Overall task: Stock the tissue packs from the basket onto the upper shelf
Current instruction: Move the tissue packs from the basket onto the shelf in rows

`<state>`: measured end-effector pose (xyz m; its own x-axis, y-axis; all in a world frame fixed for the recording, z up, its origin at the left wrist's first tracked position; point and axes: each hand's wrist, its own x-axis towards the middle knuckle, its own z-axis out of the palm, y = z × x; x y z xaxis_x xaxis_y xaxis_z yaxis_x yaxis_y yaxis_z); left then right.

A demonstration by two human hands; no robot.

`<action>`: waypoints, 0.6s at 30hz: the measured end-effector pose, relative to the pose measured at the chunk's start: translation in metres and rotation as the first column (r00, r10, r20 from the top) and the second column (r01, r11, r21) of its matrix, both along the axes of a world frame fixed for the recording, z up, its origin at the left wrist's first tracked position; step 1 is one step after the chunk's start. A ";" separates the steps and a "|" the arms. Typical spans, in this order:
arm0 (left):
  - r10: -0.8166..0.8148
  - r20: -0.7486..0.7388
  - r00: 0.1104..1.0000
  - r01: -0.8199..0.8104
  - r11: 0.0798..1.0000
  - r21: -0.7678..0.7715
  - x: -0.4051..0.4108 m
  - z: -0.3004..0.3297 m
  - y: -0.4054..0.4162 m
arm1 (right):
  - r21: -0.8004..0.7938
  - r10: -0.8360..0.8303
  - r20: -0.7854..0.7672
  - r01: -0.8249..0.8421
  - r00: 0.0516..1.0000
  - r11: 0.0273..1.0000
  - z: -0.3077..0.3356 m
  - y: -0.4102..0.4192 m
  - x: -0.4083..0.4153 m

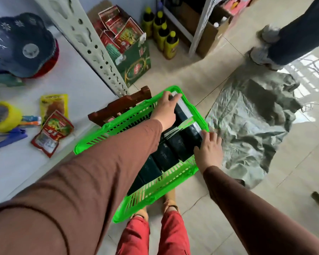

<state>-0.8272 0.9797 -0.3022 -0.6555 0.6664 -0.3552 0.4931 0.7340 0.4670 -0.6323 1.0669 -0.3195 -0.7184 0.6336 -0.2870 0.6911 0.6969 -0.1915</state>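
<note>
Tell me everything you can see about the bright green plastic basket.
The bright green plastic basket is rectangular, with slotted walls and a solid rim. It sits tilted on a dark brown wooden stool beside the white shelf, above the tiled floor. Dark tissue packs lie in rows inside. The left hand reaches in at the far end; the right hand touches the right rim.

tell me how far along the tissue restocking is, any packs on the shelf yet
Nothing looks stocked yet: the white shelf shows snack packets, tape and hats, but no tissue packs. In hand: the left hand and right hand are reaching onto the far-end dark tissue packs in the green basket; a firm grip can't be confirmed. Left: the basket looks full, so nearly the whole load remains.
</note>
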 end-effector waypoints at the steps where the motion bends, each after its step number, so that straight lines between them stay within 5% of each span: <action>1: -0.054 -0.100 0.994 0.048 0.996 -0.069 -0.001 -0.006 0.005 | 0.040 0.019 0.011 -0.020 1.000 0.999 -0.003 0.002 0.000; 4: -0.229 -0.376 0.898 0.147 0.961 -0.235 -0.006 -0.019 0.009 | 0.088 0.040 0.015 -0.042 0.999 0.995 -0.011 0.006 0.001; 9: -0.464 -0.361 0.809 0.342 0.871 -0.353 -0.007 -0.029 0.009 | -0.005 0.197 0.060 -0.197 0.979 0.980 -0.022 0.007 0.008; 14: -0.337 -0.184 0.923 0.256 0.898 -0.358 -0.023 -0.008 -0.014 | -0.305 0.088 -0.023 -0.091 0.996 0.948 -0.015 0.027 0.003; 18: -0.021 0.037 0.999 0.031 0.961 -0.274 -0.029 0.042 -0.071 | -0.660 -0.065 0.007 0.054 0.998 0.750 0.026 0.048 -0.015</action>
<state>-0.8562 0.9088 -0.2605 -0.6241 0.5571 -0.5478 0.5016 0.8233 0.2658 -0.6477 1.1150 -0.2940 -0.6938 0.3328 -0.6386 0.7197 0.3512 -0.5989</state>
